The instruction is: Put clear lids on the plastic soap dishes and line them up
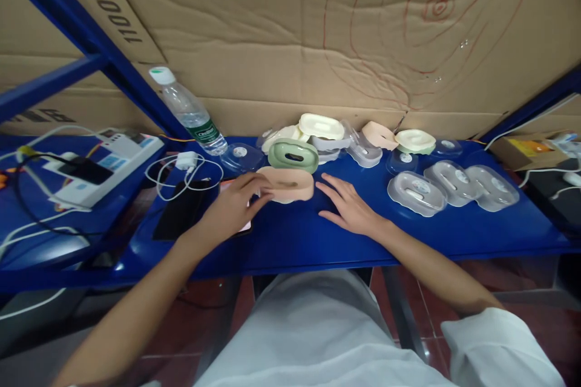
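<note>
A peach oval plastic case (290,184) lies on the blue table (290,239) in front of me. My left hand (236,199) reaches to its left end, and the fingertips touch it. To the right of the case, my right hand (347,205) rests flat on the table with its fingers spread, holding nothing. Just behind the peach case sits a green oval case (293,155). Beyond that lie cream, grey, peach and pale green case parts (327,130).
Several clear plastic lids (454,184) lie at the right. A water bottle (188,110) leans at the back left. Near the left hand are a white charger with cable (186,163), a dark phone (181,211) and a white power strip box (104,163). A cardboard wall stands behind.
</note>
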The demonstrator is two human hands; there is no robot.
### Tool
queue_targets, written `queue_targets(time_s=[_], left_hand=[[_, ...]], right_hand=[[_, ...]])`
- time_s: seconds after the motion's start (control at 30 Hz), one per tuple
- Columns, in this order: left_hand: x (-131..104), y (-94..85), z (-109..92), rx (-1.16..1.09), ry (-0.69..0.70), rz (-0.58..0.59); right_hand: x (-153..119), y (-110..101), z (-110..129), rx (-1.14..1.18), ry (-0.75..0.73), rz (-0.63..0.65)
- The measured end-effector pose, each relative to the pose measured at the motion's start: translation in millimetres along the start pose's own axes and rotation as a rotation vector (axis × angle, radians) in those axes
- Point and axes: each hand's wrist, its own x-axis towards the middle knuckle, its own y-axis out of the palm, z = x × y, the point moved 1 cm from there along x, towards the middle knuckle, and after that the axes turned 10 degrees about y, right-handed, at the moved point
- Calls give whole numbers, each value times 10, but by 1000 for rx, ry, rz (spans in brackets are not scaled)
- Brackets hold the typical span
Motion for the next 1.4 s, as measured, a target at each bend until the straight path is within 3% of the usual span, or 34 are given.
queue_targets(time_s=[0.2, 0.3, 0.4, 0.5, 0.6, 0.7, 0.8, 0.9, 1.1, 1.23, 1.3, 1.4], left_hand=[[37, 320, -209, -143, 158, 162], [199, 247, -109, -173, 204, 204], [382, -37, 286, -24, 84, 138], [449, -287, 864, 182, -149, 218], [380, -317, 1327, 220, -289, 350], [275, -199, 1519, 151, -271, 344], [203, -121, 1549, 131, -234, 317], [166, -129, 1561, 136, -231, 285], [154, -135, 1559, 176, -239, 206], [186, -135, 1498, 198, -230, 148], [195, -136, 1478, 208, -212, 150], [185, -129, 1476, 232, -172, 147]], right_hand=[[10, -26, 85, 49, -77, 126], [2, -21, 71, 35, -90, 153], [-15, -30, 8, 31, -92, 113], [-20, -83, -59, 41, -75, 57], [-26, -154, -52, 52, -67, -27], [-38, -138, 92, -10, -173, -61], [-40, -18, 294, -96, -351, 40], [-30, 70, 376, -122, -393, 105], [-52, -133, 63, -148, -168, 104], [65, -373, -42, -133, 42, 5], [202, -367, 96, -135, 55, -5], [476, -124, 504, -203, -15, 80]])
